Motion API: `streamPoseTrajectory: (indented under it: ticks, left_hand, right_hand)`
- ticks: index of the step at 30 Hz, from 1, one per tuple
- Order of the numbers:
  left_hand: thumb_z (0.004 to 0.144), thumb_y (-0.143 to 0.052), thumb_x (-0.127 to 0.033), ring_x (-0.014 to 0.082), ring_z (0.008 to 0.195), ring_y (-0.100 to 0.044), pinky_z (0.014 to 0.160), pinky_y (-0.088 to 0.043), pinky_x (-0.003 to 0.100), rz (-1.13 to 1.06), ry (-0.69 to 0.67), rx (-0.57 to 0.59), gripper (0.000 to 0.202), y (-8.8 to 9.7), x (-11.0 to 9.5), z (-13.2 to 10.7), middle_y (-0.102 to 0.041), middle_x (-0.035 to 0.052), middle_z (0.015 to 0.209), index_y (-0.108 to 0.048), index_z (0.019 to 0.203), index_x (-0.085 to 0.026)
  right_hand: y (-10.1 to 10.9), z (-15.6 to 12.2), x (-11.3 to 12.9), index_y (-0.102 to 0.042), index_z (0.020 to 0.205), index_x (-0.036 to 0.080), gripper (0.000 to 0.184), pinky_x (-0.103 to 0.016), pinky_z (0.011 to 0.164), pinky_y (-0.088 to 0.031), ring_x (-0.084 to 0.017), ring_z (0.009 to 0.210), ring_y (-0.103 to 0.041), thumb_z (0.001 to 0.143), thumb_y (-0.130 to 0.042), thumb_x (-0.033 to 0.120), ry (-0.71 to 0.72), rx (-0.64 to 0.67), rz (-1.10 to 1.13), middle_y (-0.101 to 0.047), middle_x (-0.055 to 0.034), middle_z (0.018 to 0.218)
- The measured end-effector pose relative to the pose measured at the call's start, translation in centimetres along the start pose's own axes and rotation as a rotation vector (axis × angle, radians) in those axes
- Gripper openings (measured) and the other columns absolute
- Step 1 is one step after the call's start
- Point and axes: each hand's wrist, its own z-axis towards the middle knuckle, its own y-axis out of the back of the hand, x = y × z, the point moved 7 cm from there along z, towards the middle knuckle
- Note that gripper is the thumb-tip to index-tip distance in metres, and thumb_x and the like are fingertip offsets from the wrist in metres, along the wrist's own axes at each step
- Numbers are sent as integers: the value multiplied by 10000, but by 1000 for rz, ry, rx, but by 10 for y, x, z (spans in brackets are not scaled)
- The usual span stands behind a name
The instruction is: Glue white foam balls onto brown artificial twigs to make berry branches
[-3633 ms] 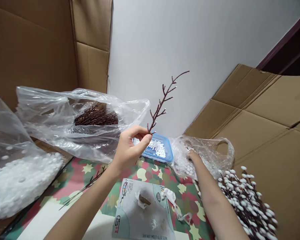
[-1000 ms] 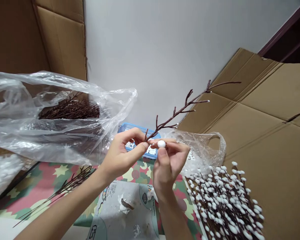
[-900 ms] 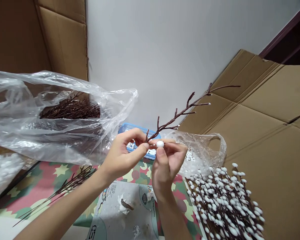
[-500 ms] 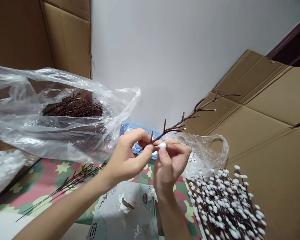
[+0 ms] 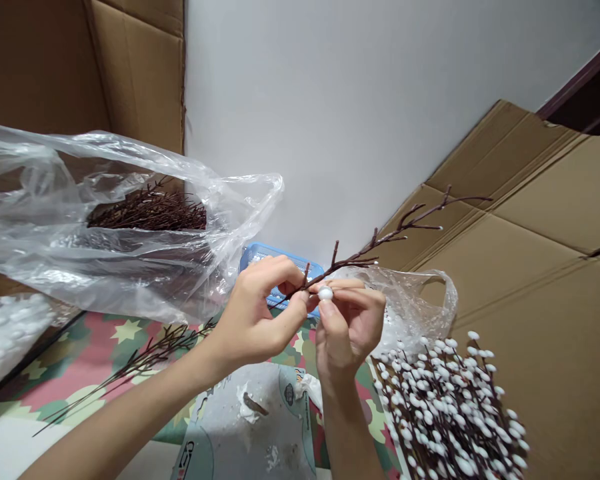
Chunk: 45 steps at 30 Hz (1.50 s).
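My left hand point(image 5: 263, 307) pinches a brown artificial branch point(image 5: 365, 252) that slants up to the right, with small white dabs on some twig tips. Between the thumb and fingers of my right hand point(image 5: 347, 327) is a small white oval bud point(image 5: 325, 293), touching or very near the end of a short twig by my left fingertips. Behind my hands sits a blue plastic basket point(image 5: 260, 252), partly hidden by them. Below lies a grey card sheet point(image 5: 245, 440) with smears of white paste and a small stick.
Bare brown branches point(image 5: 150, 212) lie in a clear plastic bag point(image 5: 80, 260) at left. Loose twigs point(image 5: 145, 360) rest on the patterned cloth point(image 5: 95, 343). White-budded branches point(image 5: 450, 407) are bunched at right, before cardboard point(image 5: 545, 300). White buds point(image 5: 13, 333) fill a bag at far left.
The branch has tilted down slightly and its tip has shifted right. My right hand has moved a little right, with the white bud still in its fingers.
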Motion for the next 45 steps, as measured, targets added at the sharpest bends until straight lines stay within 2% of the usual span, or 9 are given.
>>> streamPoseTrajectory:
  ticks: [14, 22, 26, 28, 31, 33, 36, 41, 45]
  left_hand:
    - [786, -499, -101, 100, 591, -381, 576, -331, 238, -45, 1, 5, 180, -2, -1, 1, -427, -34, 610, -431, 638, -178]
    - [791, -512, -150, 107, 597, -437, 581, -355, 239, -77, 73, 28, 163, -2, 3, 4, -480, -30, 607, -476, 634, -175]
    - [795, -546, -244, 137, 663, -509, 642, -394, 264, -84, 118, 23, 131, 0, 15, 6, -561, -11, 669, -541, 683, -175]
    - [816, -543, -323, 170, 746, -544, 712, -410, 297, -37, 140, -4, 173, 7, 26, 8, -622, 16, 754, -591, 738, -176]
    - [855, -500, -388, 206, 848, -559, 802, -413, 341, 10, 138, -81, 239, 22, 38, 13, -641, 42, 864, -618, 831, -182]
    - [856, -512, -383, 219, 917, -559, 864, -404, 363, 24, 88, -81, 230, 26, 36, 14, -638, 47, 934, -630, 909, -193]
    - [853, -549, -333, 220, 969, -544, 910, -391, 373, 43, 37, -7, 190, 20, 26, 14, -617, 42, 969, -649, 962, -214]
    - [836, -581, -238, 196, 887, -532, 858, -409, 351, 6, 16, -3, 72, 14, 16, 11, -568, 31, 878, -641, 817, -202]
    - [823, -590, -210, 192, 857, -531, 823, -426, 341, 21, -14, -25, 72, 15, 14, 10, -560, 33, 839, -623, 760, -199]
  right_hand:
    - [0, -5, 1, -572, 916, 245, 218, -311, 691, -514, -134, 763, -604, 796, -561, 64, 38, -7, -42, -588, 20, 823]
    - [-2, -4, -1, -525, 957, 249, 196, -296, 674, -512, -141, 805, -594, 822, -550, 109, 10, 25, -139, -557, 9, 850]
    - [0, -3, -3, -512, 986, 250, 199, -307, 701, -507, -142, 826, -599, 843, -544, 115, 30, 48, -183, -560, 8, 877]
    - [1, -2, -4, -508, 980, 244, 188, -319, 704, -503, -148, 822, -605, 846, -539, 115, 43, 58, -218, -552, 5, 879]
    - [0, -3, -6, -494, 993, 244, 205, -343, 725, -506, -160, 832, -603, 847, -534, 106, 55, 105, -267, -542, 1, 880]
    - [-3, -4, -4, -489, 1010, 249, 234, -345, 736, -510, -159, 841, -592, 845, -528, 87, 71, 153, -296, -541, -1, 885]
    - [-9, -5, 4, -497, 1036, 257, 288, -324, 733, -512, -150, 839, -582, 833, -522, 55, 143, 208, -352, -556, -2, 897]
    - [-14, -5, 12, -513, 1063, 261, 325, -316, 721, -513, -149, 825, -593, 821, -528, 44, 217, 235, -403, -580, -4, 900]
    - [-15, -6, 13, -515, 1069, 267, 333, -318, 710, -512, -154, 809, -595, 817, -529, 50, 230, 236, -413, -582, 2, 883]
